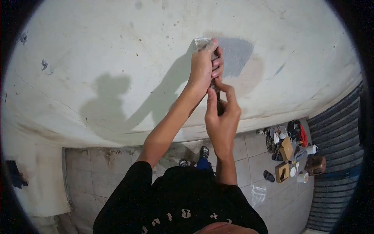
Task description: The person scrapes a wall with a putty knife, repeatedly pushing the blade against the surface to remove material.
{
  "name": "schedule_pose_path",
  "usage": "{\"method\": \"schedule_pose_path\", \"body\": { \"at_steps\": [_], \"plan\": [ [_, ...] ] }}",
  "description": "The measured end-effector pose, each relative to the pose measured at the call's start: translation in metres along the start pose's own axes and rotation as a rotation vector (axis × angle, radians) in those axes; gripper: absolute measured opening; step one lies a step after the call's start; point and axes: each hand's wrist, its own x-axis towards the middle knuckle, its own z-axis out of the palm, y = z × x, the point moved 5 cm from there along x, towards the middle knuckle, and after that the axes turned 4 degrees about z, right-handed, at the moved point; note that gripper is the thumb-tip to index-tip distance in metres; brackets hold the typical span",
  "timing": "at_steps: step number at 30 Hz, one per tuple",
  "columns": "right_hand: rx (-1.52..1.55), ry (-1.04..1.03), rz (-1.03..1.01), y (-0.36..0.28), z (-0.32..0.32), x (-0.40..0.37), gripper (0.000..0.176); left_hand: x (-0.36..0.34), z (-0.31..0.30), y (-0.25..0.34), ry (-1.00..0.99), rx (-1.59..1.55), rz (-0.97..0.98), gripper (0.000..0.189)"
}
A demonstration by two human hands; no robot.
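Note:
Raised against the pale wall, my left hand is closed round what looks like a putty knife, its broad flat blade showing at the upper left of the fingers. My right hand is just below, with thumb and bent fingers pinching the lower end of the dark handle. Most of the tool is hidden by both hands. Right beside the left hand, a smooth grey patch covers part of the wall.
The wall has cracks, stains and small chipped spots. On the tiled floor at right lie cardboard boxes, a brown jug, white containers, bags and a dark sandal. A ribbed shutter stands behind them.

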Motion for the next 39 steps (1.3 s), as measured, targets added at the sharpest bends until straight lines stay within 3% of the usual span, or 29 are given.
{"method": "schedule_pose_path", "body": {
  "at_steps": [3, 6, 10, 14, 16, 18, 23, 26, 31, 34, 35, 38, 39],
  "plan": [
    [0.007, -0.002, 0.015, 0.008, -0.002, -0.01, 0.022, -0.005, 0.004, -0.002, 0.002, -0.035, 0.039, 0.032],
    [0.001, -0.025, 0.046, 0.004, -0.001, -0.005, 0.021, -0.005, -0.005, -0.009, 0.02, 0.012, -0.047, 0.033],
    [0.015, -0.007, 0.064, -0.009, -0.005, 0.004, 0.021, 0.004, 0.018, 0.017, -0.033, -0.002, 0.098, 0.035],
    [0.037, 0.021, -0.073, 0.007, 0.0, -0.002, 0.021, -0.002, -0.012, -0.019, 0.056, -0.004, -0.006, 0.036],
    [0.034, 0.044, -0.093, 0.008, 0.002, -0.001, 0.021, 0.002, 0.0, -0.003, 0.006, -0.015, 0.052, 0.035],
    [0.001, 0.024, -0.02, 0.004, -0.004, -0.004, 0.021, 0.005, 0.018, 0.016, -0.048, -0.02, 0.153, 0.035],
    [-0.025, -0.007, -0.008, 0.006, 0.001, -0.005, 0.023, 0.0, -0.01, -0.014, 0.023, -0.049, -0.054, 0.034],
    [0.021, -0.023, 0.018, -0.002, -0.001, 0.002, 0.024, -0.006, 0.006, 0.005, 0.033, -0.05, 0.059, 0.035],
    [-0.033, -0.045, 0.054, 0.001, 0.004, -0.009, 0.022, -0.006, -0.01, -0.006, 0.021, -0.038, -0.05, 0.035],
    [0.01, -0.05, 0.07, -0.011, -0.001, -0.001, 0.021, -0.008, 0.004, 0.011, 0.033, -0.054, 0.044, 0.035],
    [0.0, -0.088, 0.162, -0.009, 0.0, -0.003, 0.022, -0.009, 0.002, 0.009, 0.016, -0.063, 0.037, 0.034],
    [-0.013, -0.063, 0.066, 0.0, 0.006, -0.011, 0.022, -0.005, -0.018, -0.008, 0.032, -0.049, -0.026, 0.034],
    [-0.035, -0.008, -0.062, -0.001, 0.008, -0.008, 0.022, -0.008, -0.012, 0.003, 0.02, 0.004, 0.016, 0.033]
  ]
}}
